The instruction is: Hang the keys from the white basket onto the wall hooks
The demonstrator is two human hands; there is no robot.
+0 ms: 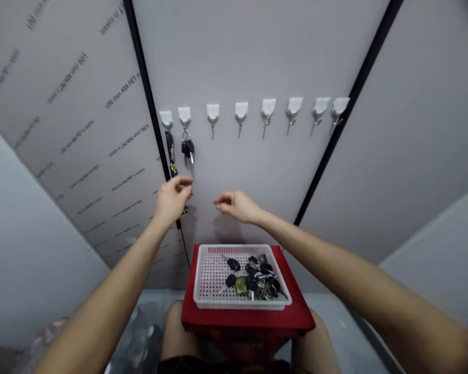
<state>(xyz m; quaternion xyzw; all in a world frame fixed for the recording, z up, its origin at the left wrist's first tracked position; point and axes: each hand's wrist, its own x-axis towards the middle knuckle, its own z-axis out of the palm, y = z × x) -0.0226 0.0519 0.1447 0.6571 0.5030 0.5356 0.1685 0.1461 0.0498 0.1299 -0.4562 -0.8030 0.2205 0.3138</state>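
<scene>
My left hand (172, 201) is raised at the wall, just below a bunch of keys (187, 149) hanging from the second hook (184, 116). Its fingers are bent, with a gap between thumb and forefinger, and nothing shows in them. A black lanyard (171, 150) with yellow marks hangs from the leftmost hook (166, 118) and passes behind this hand. To the right, my right hand (237, 205) is held before the wall, fingers loosely curled and slightly apart from the thumb, with nothing visible in it. Below both hands, a white plastic basket (203, 301) holds several keys (257, 280).
Several more white hooks, among them one hook (212, 115) near the middle, run rightward in a row. The basket rests on a red stool-like box (296, 311) between the person's knees. Black strips (144, 67) divide the wall panels. Clear plastic (140, 337) lies at lower left.
</scene>
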